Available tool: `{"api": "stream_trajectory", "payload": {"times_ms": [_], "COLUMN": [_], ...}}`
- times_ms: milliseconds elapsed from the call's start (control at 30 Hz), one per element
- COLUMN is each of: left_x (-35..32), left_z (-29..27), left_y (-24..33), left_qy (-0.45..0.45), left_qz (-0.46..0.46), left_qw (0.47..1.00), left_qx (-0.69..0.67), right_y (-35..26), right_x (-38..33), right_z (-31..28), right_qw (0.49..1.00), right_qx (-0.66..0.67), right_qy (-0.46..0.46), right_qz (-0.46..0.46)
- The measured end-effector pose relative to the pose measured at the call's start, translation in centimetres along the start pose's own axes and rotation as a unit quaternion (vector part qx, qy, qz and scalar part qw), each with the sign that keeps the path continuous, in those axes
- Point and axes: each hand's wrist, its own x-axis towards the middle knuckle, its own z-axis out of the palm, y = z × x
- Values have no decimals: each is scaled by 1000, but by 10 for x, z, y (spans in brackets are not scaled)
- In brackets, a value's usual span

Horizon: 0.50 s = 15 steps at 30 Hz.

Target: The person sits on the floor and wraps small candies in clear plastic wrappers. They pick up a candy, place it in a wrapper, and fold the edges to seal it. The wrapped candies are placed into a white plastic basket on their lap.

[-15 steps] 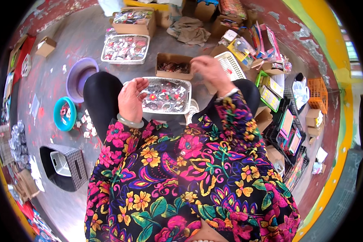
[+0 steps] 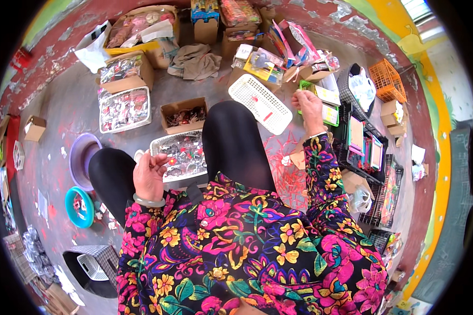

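Observation:
My left hand (image 2: 148,179) is held with loosely curled fingers, apart from one another, and nothing shows in it. It is beside the left end of a white plastic basket (image 2: 153,149) of small clear-wrapped pieces, some with red. My right hand (image 2: 311,112) reaches out to the right, its fingertips drawn together at the left side of a green tray (image 2: 306,85). Whatever lies between those fingertips, if anything, is too small to make out. In the green tray lie flat packs with pale and yellow-green colouring (image 2: 329,113).
An open cardboard box (image 2: 174,128) stands beyond the basket. A white perforated tray (image 2: 268,107) lies ahead of my right hand. Black crates (image 2: 347,157) stand at right, with an orange crate (image 2: 388,81) farther off. Purple (image 2: 79,157) and teal (image 2: 68,207) basins sit at left.
My right hand has gone from above the cardboard box out to the green tray, and its fingers have closed. My view has turned right; my left hand stays near the white basket.

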Motion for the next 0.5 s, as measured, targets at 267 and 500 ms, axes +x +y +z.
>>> {"api": "stream_trajectory", "payload": {"times_ms": [267, 500], "left_x": [-9, -5], "left_z": [13, 16], "left_y": [0, -6], "left_qy": [38, 69], "left_qz": [-6, -16], "left_qw": [999, 996], "left_qx": [25, 52], "right_y": [112, 174], "right_x": [33, 53], "right_z": [20, 34], "right_qw": [931, 843], "right_qx": [-360, -526], "right_qy": [-61, -61], "right_qz": [-11, 95]}}
